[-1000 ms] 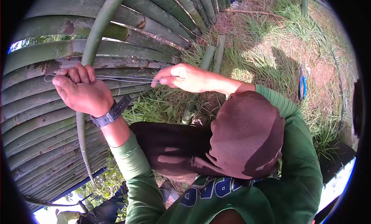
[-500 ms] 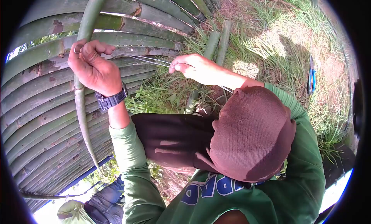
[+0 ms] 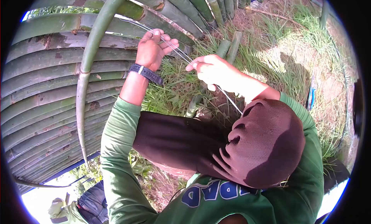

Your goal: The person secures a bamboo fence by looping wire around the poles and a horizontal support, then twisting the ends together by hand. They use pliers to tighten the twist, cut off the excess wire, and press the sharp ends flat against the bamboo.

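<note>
Thin, pale grey wire strands (image 3: 177, 50) stretch diagonally between my two hands in front of the bamboo wall. My left hand (image 3: 151, 52), wearing a dark wristwatch (image 3: 147, 72), has its thumb and fingers around the strands, and the strand ends stick out past it to the upper left. Closer to my body, my right hand (image 3: 210, 69) pinches the same strands between thumb and forefinger. A tail of the wire runs from under that palm toward my knee (image 3: 266, 143), where it goes out of sight. An upright, curved bamboo pole (image 3: 89, 50) stands left of my left hand.
Stacked green bamboo poles (image 3: 46, 79) form a wall on the left. Two short bamboo posts (image 3: 234, 46) rise from the grass beyond my right hand. A blue object (image 3: 311, 95) lies on the ground at right. Another person's jeans (image 3: 94, 201) show at lower left.
My left hand has moved right, away from the curved pole and closer to my right hand, along the wire. The wire ends now extend beyond it. The view has shifted slightly.
</note>
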Available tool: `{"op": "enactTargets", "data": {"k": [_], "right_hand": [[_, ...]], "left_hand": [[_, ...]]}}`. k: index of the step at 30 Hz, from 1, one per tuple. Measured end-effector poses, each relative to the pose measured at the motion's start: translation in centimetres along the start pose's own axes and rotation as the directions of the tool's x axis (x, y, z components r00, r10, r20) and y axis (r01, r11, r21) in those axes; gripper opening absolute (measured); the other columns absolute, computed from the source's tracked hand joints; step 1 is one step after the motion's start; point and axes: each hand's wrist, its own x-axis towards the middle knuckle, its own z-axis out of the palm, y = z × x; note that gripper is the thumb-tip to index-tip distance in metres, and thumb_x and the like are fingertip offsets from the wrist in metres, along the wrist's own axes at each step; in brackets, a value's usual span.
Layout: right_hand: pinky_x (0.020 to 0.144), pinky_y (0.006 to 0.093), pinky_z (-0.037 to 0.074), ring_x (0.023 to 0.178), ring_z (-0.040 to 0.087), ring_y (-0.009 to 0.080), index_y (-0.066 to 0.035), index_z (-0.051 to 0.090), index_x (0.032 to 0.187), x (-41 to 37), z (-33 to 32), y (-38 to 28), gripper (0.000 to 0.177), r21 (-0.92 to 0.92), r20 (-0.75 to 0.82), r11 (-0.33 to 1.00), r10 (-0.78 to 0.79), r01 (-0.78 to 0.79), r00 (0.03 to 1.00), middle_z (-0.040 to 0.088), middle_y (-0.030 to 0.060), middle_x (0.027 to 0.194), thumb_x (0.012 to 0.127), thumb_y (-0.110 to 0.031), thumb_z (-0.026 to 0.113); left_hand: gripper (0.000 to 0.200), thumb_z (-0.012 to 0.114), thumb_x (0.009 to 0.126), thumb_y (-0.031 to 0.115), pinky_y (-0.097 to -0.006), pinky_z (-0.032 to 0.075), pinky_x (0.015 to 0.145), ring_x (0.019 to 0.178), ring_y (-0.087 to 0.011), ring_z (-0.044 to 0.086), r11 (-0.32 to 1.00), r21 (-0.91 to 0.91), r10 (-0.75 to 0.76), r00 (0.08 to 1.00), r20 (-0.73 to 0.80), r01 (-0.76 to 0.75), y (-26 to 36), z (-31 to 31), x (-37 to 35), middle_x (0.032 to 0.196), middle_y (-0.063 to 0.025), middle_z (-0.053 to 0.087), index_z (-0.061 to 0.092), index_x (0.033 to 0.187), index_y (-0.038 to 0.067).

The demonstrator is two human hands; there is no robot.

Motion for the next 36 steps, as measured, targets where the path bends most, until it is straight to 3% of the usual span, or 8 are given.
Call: {"op": "enactTargets", "data": {"k": [4,14,16,20,22,26,30,36], "right_hand": [[0.052,0.0309,0.055,0.051,0.054,0.013,0.008,0.056,0.124,-0.8,0.8,-2.4,0.032,0.28,0.222,0.952,0.064,-0.126,0.973,0.054,0.0009,0.068,0.103,-0.016,0.048],[0.043,0.0328,0.046,0.048,0.049,0.0129,0.002,0.065,0.11,2.1,-2.4,0.3,0.025,-0.088,0.189,0.99,0.122,-0.107,0.974,0.05,-0.0006,0.062,0.101,-0.017,0.052],[0.053,0.0426,0.053,0.053,0.061,0.0269,-0.001,0.067,0.103,2.4,-3.8,0.0,0.023,-0.833,0.07,0.525,-0.216,0.176,0.974,0.061,0.0118,0.066,0.1,-0.02,0.054],[0.07,0.0504,0.055,0.071,0.069,0.0396,-0.003,0.067,0.096,0.9,-4.9,-2.7,0.021,-0.981,0.186,-0.024,-0.398,0.192,0.898,0.067,0.0228,0.079,0.096,-0.021,0.056],[0.076,0.0523,0.054,0.083,0.066,0.0452,-0.003,0.063,0.099,-0.5,-2.6,-6.5,0.018,-0.99,0.019,-0.139,-0.152,-0.003,0.988,0.068,0.0216,0.089,0.097,-0.017,0.051],[0.082,0.0498,0.052,0.086,0.068,0.0406,-0.002,0.069,0.1,0.5,-6.2,-8.3,0.024,-0.937,0.329,0.061,-0.183,0.345,0.926,0.068,0.0218,0.085,0.097,-0.018,0.051],[0.078,0.0425,0.049,0.083,0.065,0.0288,-0.002,0.074,0.098,0.2,-2.7,-13.7,0.029,-0.967,-0.122,0.211,0.117,-0.145,0.986,0.067,0.0179,0.079,0.098,-0.02,0.052],[0.069,0.0416,0.051,0.069,0.066,0.0304,-0.001,0.077,0.094,2.8,-0.7,-13.1,0.029,-0.949,0.024,0.309,-0.118,0.06,0.993,0.068,0.015,0.073,0.095,-0.022,0.057]], "left_hand": [[0.017,0.039,0.111,0.014,-0.0526,0.061,0.088,0.091,-0.0342,0.07,0.991,-0.133,0.034,0.98,0.196,-0.008,-0.2,-1.2,0.6,0.093,-0.0124,0.06,0.049,0.112,0.0],[0.026,0.04,0.106,0.009,-0.0447,0.066,0.078,0.089,-0.0401,0.074,0.976,0.209,-0.031,0.99,-0.14,0.06,-0.6,-0.4,-1.6,0.096,-0.0195,0.063,0.048,0.122,-0.01],[0.032,0.038,0.101,0.004,-0.0426,0.067,0.074,0.089,-0.0438,0.075,0.981,0.186,-0.02,0.986,-0.165,0.051,-0.9,0.4,-0.3,0.105,-0.0283,0.065,0.044,0.126,-0.015],[0.035,0.036,0.098,0.002,-0.0419,0.068,0.068,0.085,-0.0458,0.075,0.963,0.269,0.042,0.981,-0.19,0.011,-1.7,0.2,4.0,0.103,-0.033,0.068,0.042,0.124,-0.021],[0.036,0.036,0.098,0.002,-0.0418,0.068,0.067,0.082,-0.046,0.075,0.952,0.306,0.051,0.981,-0.189,0.01,-4.0,-1.7,7.1,0.102,-0.0344,0.069,0.04,0.121,-0.025],[0.037,0.038,0.097,0.003,-0.0416,0.067,0.058,0.077,-0.0437,0.075,0.799,0.599,0.14,0.985,-0.102,-0.052,-2.7,-1.8,6.5,0.097,-0.0379,0.069,0.042,0.106,-0.032],[0.039,0.039,0.096,0.007,-0.0418,0.065,0.054,0.072,-0.0409,0.075,0.958,0.244,-0.131,0.987,-0.091,0.15,2.2,1.6,2.7,0.095,-0.0366,0.069,0.041,0.109,-0.03],[0.042,0.04,0.103,0.011,-0.0428,0.066,0.061,0.08,-0.0399,0.076,0.952,0.252,-0.139,0.98,-0.143,0.172,4.6,-0.4,2.9,0.104,-0.0341,0.07,0.04,0.127,-0.023]]}}
